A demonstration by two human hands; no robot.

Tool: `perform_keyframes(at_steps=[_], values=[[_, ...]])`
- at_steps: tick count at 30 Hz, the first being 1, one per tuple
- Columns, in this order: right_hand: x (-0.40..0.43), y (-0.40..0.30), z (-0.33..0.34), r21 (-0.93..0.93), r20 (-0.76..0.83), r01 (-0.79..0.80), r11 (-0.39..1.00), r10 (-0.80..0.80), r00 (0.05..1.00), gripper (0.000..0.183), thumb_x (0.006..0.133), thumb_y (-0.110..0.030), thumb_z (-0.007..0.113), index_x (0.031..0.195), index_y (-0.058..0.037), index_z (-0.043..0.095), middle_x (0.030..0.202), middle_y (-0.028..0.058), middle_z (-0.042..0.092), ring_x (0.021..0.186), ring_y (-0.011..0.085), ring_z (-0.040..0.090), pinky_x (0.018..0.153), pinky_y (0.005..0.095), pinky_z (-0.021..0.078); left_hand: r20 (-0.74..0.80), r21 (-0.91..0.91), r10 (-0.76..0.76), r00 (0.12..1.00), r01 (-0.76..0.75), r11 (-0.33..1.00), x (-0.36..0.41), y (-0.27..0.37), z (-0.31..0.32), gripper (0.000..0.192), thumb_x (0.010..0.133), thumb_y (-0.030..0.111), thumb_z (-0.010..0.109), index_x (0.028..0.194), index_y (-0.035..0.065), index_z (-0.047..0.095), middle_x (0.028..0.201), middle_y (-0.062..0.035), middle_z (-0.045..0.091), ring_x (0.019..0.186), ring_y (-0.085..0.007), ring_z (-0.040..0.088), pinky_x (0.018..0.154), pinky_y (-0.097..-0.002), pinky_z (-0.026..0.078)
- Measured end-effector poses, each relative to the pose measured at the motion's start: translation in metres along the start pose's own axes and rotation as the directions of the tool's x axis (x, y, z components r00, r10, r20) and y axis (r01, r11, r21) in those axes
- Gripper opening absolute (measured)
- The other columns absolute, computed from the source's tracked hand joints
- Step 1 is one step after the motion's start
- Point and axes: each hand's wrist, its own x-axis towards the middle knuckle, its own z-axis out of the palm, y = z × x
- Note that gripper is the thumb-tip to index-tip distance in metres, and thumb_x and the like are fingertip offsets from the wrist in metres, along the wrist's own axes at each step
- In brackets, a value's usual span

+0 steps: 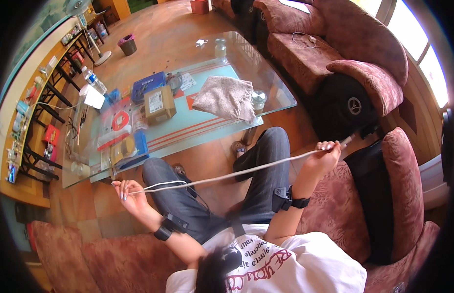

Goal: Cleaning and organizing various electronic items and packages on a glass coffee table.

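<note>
A white cable (227, 173) is stretched between my two hands, above my knees. My left hand (131, 194) pinches it on the left, and a loop of the cable hangs back from there over my thigh. My right hand (326, 156) grips the cable near one end, with a blurred plug (348, 140) sticking out past the fingers. Ahead of my knees, a crumpled beige cloth (225, 97) lies on the glass coffee table (197, 135). Near it on the glass sits a small white charger (201, 43).
The table also holds a cardboard box (160, 106), a blue box (149, 86), a red-and-white package (116, 122) and a water bottle (94, 80). A sofa (303, 55) stands right, with another cable (303, 39) on its seat. A bin (127, 45) and a fan (102, 58) stand beyond.
</note>
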Motion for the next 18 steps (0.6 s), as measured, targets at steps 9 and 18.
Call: perform_keyframes(at_steps=[9,18], values=[[0.032,-0.045,-0.028,0.084,-0.263,0.189,0.978,-0.161,0.951,0.03,0.097,-0.022,0.034,0.071,-0.0091,0.04,0.05,-0.001,0.034,0.039,0.0085,0.027,0.04,0.0213,0.0266,-0.269,-0.051,0.116,0.956,-0.135,0.99,-0.009,0.048,-0.025,0.019,0.094,0.011,0.038,0.096,0.0031,0.055,0.048,0.0028,0.041,0.041,-0.0071,0.04,0.054,-0.0208,0.039],[-0.11,0.025,0.053,-0.279,0.38,-0.32,0.905,0.41,0.829,0.021,0.095,-0.022,0.044,0.085,-0.0042,0.049,0.067,0.0009,0.048,0.055,0.007,0.043,0.049,0.0195,0.0362,0.017,0.93,-0.589,0.808,0.203,0.306,-0.04,-0.18,0.051,0.048,0.094,0.036,0.042,0.129,0.0037,0.041,0.107,-0.0101,0.058,0.097,-0.0163,0.057,0.081,-0.0291,0.046]])
